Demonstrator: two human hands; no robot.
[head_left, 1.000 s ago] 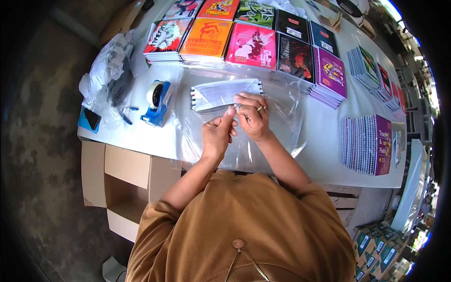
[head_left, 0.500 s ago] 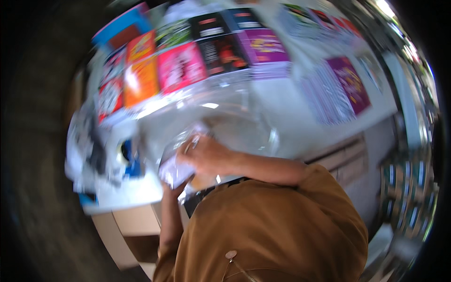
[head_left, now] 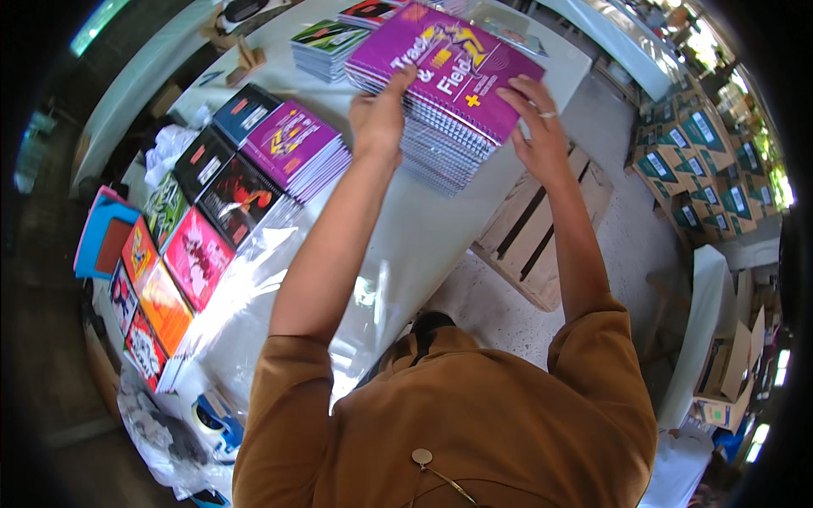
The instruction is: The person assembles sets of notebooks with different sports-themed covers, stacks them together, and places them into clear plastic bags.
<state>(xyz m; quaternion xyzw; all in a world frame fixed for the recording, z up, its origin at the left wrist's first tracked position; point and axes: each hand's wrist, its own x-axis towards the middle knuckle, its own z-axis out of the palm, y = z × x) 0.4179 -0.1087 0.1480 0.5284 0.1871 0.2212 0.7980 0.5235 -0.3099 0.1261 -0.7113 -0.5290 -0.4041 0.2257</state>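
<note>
A tall stack of purple spiral-bound notebooks (head_left: 449, 76) stands toward the back of the white table, its wire bindings facing me. My left hand (head_left: 381, 117) grips the upper notebooks at their left side, thumb on the top cover and the other fingers mostly hidden. At the right edge, my right hand (head_left: 535, 127), with a ring on it, has its fingertips over the cover and its thumb by the side. The upper notebooks sit shifted from the lower pile (head_left: 436, 161) beneath them. Whether they are fully lifted off, I cannot tell.
To the left are rows of notebooks with pink (head_left: 206, 258), black (head_left: 240, 201), orange (head_left: 165, 306) and purple covers (head_left: 290, 140). Clear plastic film (head_left: 356, 305) lies along the near edge. A blue tape dispenser (head_left: 222, 423) sits at lower left. A wooden pallet (head_left: 550, 229) and stacked cartons (head_left: 699, 161) stand right.
My hands have left the plastic-wrapped package at the table's near side and reached the purple notebook stack farther right. The view has turned rightward. That package no longer shows in my hands.
</note>
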